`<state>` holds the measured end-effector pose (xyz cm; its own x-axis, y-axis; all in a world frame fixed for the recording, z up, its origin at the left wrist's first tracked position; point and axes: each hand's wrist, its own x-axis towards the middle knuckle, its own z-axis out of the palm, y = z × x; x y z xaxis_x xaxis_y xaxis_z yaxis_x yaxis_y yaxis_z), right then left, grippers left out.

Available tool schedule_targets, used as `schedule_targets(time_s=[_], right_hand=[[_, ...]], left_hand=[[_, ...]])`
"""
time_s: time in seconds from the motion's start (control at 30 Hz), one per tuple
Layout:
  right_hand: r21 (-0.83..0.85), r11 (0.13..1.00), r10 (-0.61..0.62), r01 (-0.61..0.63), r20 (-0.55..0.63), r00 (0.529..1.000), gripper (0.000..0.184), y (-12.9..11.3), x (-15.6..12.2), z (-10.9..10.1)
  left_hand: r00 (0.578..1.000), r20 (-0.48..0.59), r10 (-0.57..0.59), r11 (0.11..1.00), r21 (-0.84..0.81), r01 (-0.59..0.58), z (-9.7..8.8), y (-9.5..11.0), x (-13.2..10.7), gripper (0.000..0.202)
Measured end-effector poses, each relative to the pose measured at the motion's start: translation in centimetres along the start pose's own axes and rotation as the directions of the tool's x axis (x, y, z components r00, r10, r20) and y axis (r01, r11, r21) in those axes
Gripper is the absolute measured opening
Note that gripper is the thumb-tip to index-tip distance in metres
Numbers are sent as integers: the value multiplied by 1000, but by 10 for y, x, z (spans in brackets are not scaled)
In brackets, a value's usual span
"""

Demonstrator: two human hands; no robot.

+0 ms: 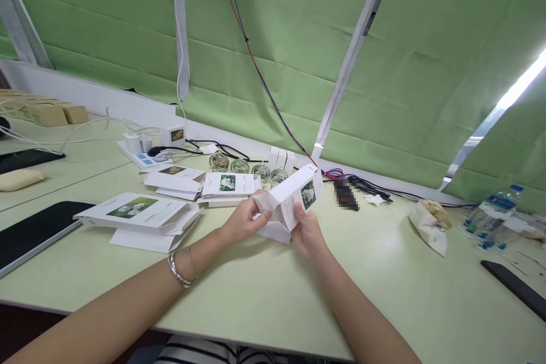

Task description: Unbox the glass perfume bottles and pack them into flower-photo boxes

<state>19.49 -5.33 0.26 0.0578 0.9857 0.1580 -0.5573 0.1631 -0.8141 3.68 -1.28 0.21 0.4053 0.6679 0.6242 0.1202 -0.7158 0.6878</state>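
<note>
Between my hands a white cardboard box point(286, 189) with a white-flower picture is held tilted above the table, its end flaps open toward me. My left hand point(245, 219) grips the flaps on the left side, thumb and fingers closed on the card. On the right side, my right hand point(307, 233) pinches the printed panel with its thumb on top. Left of them lie more unfolded boxes: a large flower box point(134, 209), a white-flower box point(228, 183) and a box with a brown picture point(174, 177). Several round glass bottles point(240, 165) stand behind.
Small white boxes point(281, 157) stand by the wall, near a power strip point(147, 158) with tangled cables. A dark tablet-like device point(36, 227) lies at left. Plastic bottles point(497, 210), a paper bag point(429, 226) and a dark phone-like slab point(516, 287) are at right.
</note>
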Motion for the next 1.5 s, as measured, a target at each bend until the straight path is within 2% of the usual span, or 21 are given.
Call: schedule_targets(time_s=[0.13, 0.2, 0.27, 0.33, 0.4, 0.47, 0.57, 0.6, 0.67, 0.73, 0.83, 1.0, 1.07, 1.23, 1.3, 1.37, 1.5], right_hand=[[27, 998, -54, 56, -97, 994, 50, -3, 2, -1], [17, 998, -66, 68, -109, 992, 46, -5, 4, -4], [4, 997, -78, 79, -125, 989, 43, -7, 7, -9], [-26, 995, -98, 95, -175, 980, 42, -8, 11, -15], [-64, 992, -119, 107, -235, 965, 38, -10, 15, -21], [-93, 989, -138, 116, -278, 951, 35, -12, 19, -29], [-100, 983, -177, 152, -334, 926, 34, -19, 26, -43], [-102, 981, -193, 167, -359, 913, 33, -22, 28, -48], [-105, 976, -217, 190, -413, 885, 32, -27, 31, -57], [-109, 975, -222, 193, -457, 861, 30, -28, 34, -64], [-121, 978, -209, 172, -488, 847, 27, -24, 36, -69], [-140, 977, -207, 158, -483, 851, 27, -17, 35, -66], [-147, 977, -204, 152, -474, 857, 27, -17, 34, -65], [-142, 981, -182, 131, -454, 872, 30, -17, 34, -66], [-135, 984, -167, 119, -435, 885, 29, -18, 33, -66], [-132, 987, -137, 91, -395, 908, 29, -20, 32, -64], [-141, 990, -30, -3, -231, 972, 35, -25, 25, -51]], left_hand=[[985, -53, -162, 961, -235, 146, 1, -2, 5, 29], [966, -38, -255, 920, -319, 230, -2, -1, 8, 34], [962, 19, -273, 893, -366, 261, -3, 0, 9, 41], [964, 144, -225, 898, -354, 262, -4, 2, 8, 44], [941, 307, -145, 936, -265, 231, -4, 6, 5, 40], [897, 436, -70, 988, -93, 122, -3, 9, 2, 34], [870, 492, -6, 970, 215, -115, -5, 7, 1, 38], [872, 489, -18, 938, 311, -155, -7, 5, 2, 42], [870, 484, -96, 872, 462, -161, -10, -2, 2, 50], [837, 508, -202, 831, 542, -128, -13, -9, 2, 53], [788, 555, -268, 821, 559, -115, -12, -17, -1, 56], [763, 567, -312, 811, 576, -96, -3, -20, -4, 56], [764, 565, -312, 784, 607, -129, 2, -17, -4, 56], [798, 529, -290, 681, 699, -216, 17, 2, -1, 54], [801, 506, -321, 651, 732, -202, 23, 9, -6, 57], [791, 490, -367, 657, 739, -154, 25, 15, -15, 61], [763, 493, -418, 737, 675, -33, 8, 22, -44, 60]])
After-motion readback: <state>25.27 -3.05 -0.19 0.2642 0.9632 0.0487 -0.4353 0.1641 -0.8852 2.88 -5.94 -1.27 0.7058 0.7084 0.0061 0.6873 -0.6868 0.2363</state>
